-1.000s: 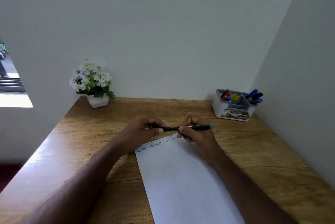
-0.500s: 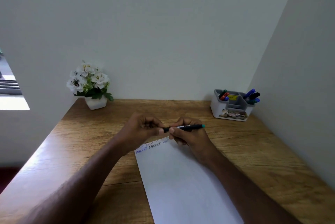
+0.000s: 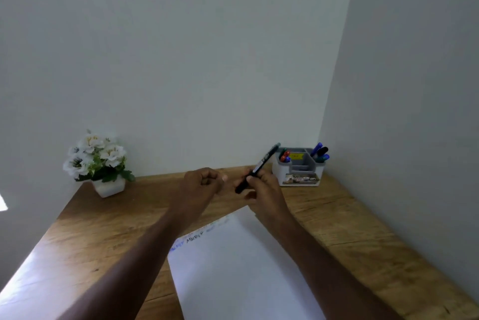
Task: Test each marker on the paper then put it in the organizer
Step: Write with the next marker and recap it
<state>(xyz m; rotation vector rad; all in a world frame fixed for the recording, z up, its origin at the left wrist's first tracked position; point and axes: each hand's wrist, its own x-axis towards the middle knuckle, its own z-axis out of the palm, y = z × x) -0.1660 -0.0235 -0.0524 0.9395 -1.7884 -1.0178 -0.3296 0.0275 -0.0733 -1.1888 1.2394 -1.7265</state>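
Black marker now sits in the right hand alone, fingers curled round its lower barrel, and it has swung from lying level between both hands to tilting up, its far end pointing at the organizer just beyond that hand. Left hand has let go and hangs just beside the marker's lower end, fingers curled loosely on nothing that can be seen. Both hands have lifted off the paper, which lies below and nearer than them, lettering along its top edge. Off beyond the left hand stands the flower pot on the wooden desk
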